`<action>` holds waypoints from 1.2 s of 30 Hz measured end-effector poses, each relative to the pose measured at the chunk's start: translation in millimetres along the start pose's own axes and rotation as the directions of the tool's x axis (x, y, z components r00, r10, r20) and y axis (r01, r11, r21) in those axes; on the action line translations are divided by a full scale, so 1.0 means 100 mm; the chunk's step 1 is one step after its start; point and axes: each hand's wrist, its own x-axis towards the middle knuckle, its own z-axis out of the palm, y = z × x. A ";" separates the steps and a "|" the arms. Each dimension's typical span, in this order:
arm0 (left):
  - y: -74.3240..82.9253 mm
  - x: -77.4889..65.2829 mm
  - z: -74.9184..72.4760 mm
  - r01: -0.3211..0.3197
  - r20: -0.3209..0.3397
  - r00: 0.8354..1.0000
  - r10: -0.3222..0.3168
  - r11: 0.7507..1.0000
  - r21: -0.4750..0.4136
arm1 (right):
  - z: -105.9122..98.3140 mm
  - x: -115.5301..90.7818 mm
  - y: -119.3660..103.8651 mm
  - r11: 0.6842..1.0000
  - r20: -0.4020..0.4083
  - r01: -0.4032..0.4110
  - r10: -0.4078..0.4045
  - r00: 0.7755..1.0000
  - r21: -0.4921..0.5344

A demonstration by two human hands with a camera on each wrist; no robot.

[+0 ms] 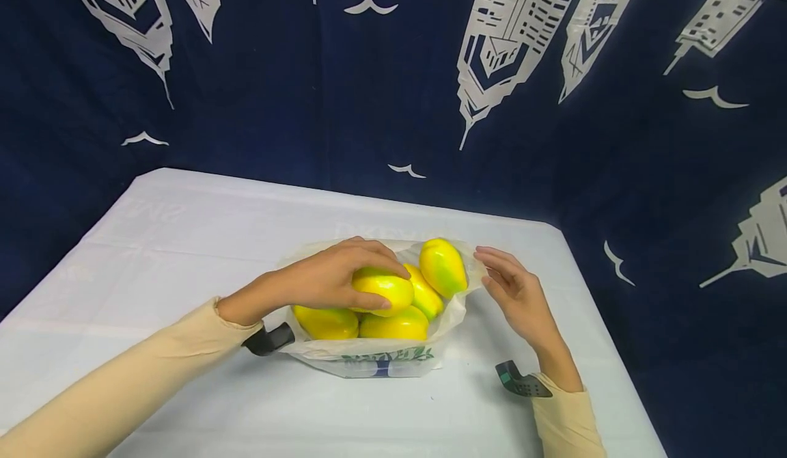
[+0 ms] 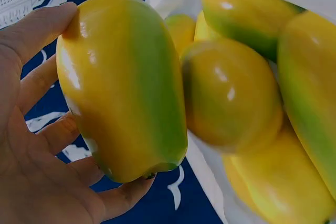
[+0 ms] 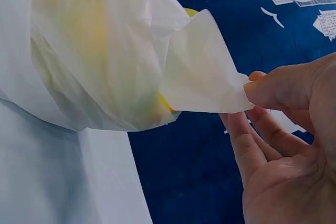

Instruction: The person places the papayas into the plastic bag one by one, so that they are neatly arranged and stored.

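My left hand (image 1: 326, 275) grips a glossy yellow-green mango (image 1: 390, 291) from above, over the open mouth of a white plastic bag (image 1: 328, 359). In the left wrist view, thumb and fingers curl round this mango (image 2: 123, 87), and several more lie beside it in the bag. Another mango (image 1: 443, 266) sits high at the bag's right side. At the bag's right rim, my right hand (image 1: 519, 297) pinches the thin plastic edge between thumb and fingers, as the right wrist view shows with the bag flap (image 3: 205, 66) pulled out. The lower mangoes are partly hidden.
The bag stands on a table (image 1: 184, 253) with a white cover. A dark blue curtain (image 1: 381, 102) with white building prints hangs behind the table and along its right side. Both wrists carry black camera straps (image 1: 270, 340).
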 end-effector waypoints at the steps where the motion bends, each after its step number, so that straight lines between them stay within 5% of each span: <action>1: 0.02 0.04 0.02 -0.004 0.004 1.000 0.004 1.000 0.001 | 0.00 0.00 0.00 1.000 -0.002 -0.001 0.001 1.000 0.001; 19: 0.24 0.61 0.23 -0.015 0.065 0.998 0.008 0.994 0.109 | -0.03 0.00 -0.02 1.000 -0.027 0.007 -0.006 1.000 0.004; 36: 0.16 0.66 0.53 -0.027 0.093 0.996 -0.005 0.941 0.337 | -0.06 0.00 -0.09 1.000 -0.096 -0.008 0.008 0.995 0.008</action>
